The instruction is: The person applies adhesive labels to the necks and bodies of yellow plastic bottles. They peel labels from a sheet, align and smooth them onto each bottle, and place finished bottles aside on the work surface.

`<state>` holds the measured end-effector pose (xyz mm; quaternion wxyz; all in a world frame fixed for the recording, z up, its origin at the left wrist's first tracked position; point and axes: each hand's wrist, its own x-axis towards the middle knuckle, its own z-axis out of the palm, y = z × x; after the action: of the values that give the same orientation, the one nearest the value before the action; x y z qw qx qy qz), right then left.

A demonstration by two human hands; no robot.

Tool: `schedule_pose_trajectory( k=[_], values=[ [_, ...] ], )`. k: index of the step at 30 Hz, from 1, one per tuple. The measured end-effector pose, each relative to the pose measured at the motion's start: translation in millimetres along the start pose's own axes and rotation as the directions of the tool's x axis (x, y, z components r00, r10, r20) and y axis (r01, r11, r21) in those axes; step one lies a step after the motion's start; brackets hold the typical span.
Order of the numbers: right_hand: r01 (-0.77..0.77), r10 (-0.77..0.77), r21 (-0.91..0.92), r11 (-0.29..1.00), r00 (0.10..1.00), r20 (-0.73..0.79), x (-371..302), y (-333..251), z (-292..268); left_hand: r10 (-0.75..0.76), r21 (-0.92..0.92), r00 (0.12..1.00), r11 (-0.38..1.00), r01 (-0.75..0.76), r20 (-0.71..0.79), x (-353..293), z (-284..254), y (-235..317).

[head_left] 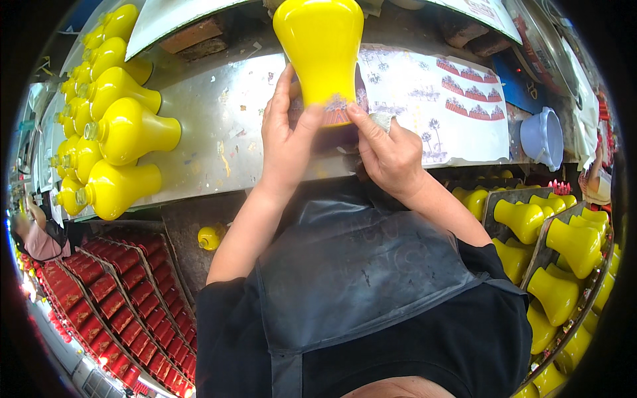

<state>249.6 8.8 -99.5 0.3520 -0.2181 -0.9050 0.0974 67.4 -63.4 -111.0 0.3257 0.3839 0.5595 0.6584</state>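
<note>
Yellow vase: is lying at 12 o'clock from both hands, its long axis running from 12 to 6, the broad end facing 12 and the narrow end pointing back between the hands.
Printed band: is crossing the narrow end, with a thumb on one side and a fingertip on the other.
Left hand: is clamping the narrow part from about 8 o'clock, fingers along the flank, thumb nearing the band.
Right hand: is touching the band's edge from 4 o'clock with a fingertip; a small pale piece is showing among its fingers, how firmly gripped I cannot tell.
Nearer hand: neither is standing clear; both are meeting the vase.
Printed sheet: is lying at 3 o'clock on the bench.
Other yellow vases: are lying stacked at 9 o'clock.
</note>
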Motion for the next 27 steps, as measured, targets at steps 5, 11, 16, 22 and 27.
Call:
schedule_pose_trajectory(
  k=[5, 11, 16, 22, 27],
  values=[
    [-0.021, 0.021, 0.003, 1.0, 1.0, -0.001, 2, -2, 1, -0.025, -0.033, 1.0, 0.999, 0.025, -0.009, -1, 2, 3],
    [-0.036, 0.035, 0.013, 0.999, 0.998, 0.044, 1, -2, -1, -0.03, -0.063, 0.999, 0.998, 0.031, 0.011, -1, 1, 3],
    [-0.078, 0.077, 0.028, 0.997, 0.997, 0.033, 0, -4, -2, -0.071, -0.15, 0.997, 0.986, 0.073, 0.019, -1, 1, 7],
    [-0.086, 0.084, 0.062, 0.994, 0.996, 0.027, -3, -2, 0, -0.13, -0.174, 0.991, 0.976, 0.134, 0.031, -3, 3, 13],
    [-0.079, 0.078, 0.038, 0.996, 0.996, 0.034, -3, -3, -1, -0.148, -0.089, 0.989, 0.985, 0.15, 0.031, -4, 1, 10]
  ],
)
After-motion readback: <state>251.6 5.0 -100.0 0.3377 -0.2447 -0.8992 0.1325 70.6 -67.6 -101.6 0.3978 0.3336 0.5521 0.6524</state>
